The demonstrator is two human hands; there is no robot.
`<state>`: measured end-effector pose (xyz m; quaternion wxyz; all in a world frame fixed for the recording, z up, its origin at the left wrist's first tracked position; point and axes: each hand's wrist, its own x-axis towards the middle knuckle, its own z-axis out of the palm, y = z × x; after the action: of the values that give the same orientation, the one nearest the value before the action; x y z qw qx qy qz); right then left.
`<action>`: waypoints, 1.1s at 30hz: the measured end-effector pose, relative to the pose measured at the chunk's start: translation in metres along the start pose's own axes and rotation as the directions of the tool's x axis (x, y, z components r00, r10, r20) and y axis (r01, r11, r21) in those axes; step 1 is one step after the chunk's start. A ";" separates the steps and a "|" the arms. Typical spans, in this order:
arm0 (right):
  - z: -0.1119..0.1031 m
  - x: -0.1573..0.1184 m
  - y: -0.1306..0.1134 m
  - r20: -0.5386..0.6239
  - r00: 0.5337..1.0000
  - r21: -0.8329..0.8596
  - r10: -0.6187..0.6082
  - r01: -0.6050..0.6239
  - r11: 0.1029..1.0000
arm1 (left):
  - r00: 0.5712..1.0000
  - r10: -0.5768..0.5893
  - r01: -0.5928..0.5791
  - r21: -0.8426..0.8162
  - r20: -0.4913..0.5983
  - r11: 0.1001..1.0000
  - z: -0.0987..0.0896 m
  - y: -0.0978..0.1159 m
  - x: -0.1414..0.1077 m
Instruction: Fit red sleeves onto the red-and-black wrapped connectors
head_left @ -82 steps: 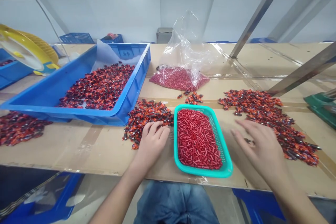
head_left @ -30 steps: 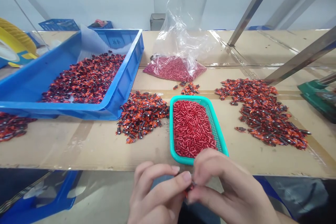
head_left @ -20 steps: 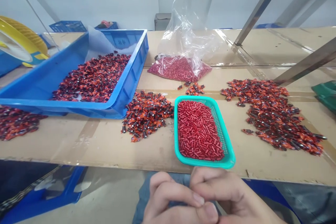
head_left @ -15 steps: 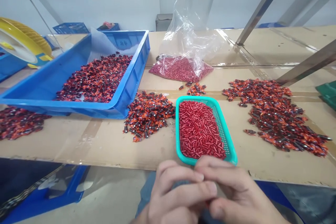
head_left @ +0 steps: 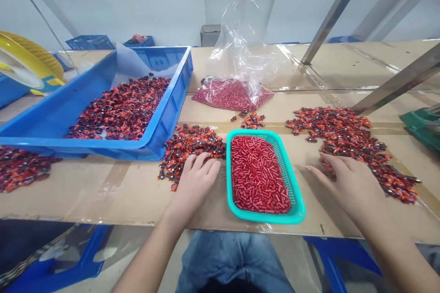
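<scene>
My left hand (head_left: 199, 177) reaches over the near edge of the middle pile of small black-and-orange parts (head_left: 192, 139), fingers apart and bent downward. Its fingertips are at the pile; I cannot make out anything in them. On the other side, my right hand (head_left: 354, 183) is open, thumb held away from the fingers, at the left edge of the right pile of black-and-orange parts (head_left: 347, 126). Between the hands stands a turquoise plastic basket (head_left: 299, 201) filled with small red metallic tubes (head_left: 259, 174).
A large blue crate (head_left: 178, 87) of similar parts stands at left, with another pile (head_left: 24, 169) before it. Behind the basket lie a clear bag of red pieces (head_left: 233, 94) and a small cluster of parts (head_left: 253, 121). Metal posts (head_left: 338, 13), a yellow fan (head_left: 30, 59) and a green object (head_left: 421, 128) flank the table.
My hands have moved apart from where they met in front of the basket, the left to the middle pile, the right to the right pile. The view has tilted up slightly.
</scene>
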<state>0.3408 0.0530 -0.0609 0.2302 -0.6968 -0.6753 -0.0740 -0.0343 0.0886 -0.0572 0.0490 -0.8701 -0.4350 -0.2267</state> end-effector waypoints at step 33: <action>-0.040 -0.009 -0.142 0.012 0.931 0.741 -0.364 0.236 0.628 | 0.773 -0.409 0.080 -0.713 0.486 -0.697 -0.054 0.088 -0.023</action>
<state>0.2099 0.0258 0.0024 0.4171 -0.4279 -0.7712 0.2194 0.0035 0.0016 -0.0092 -0.7638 -0.2083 -0.2453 -0.5596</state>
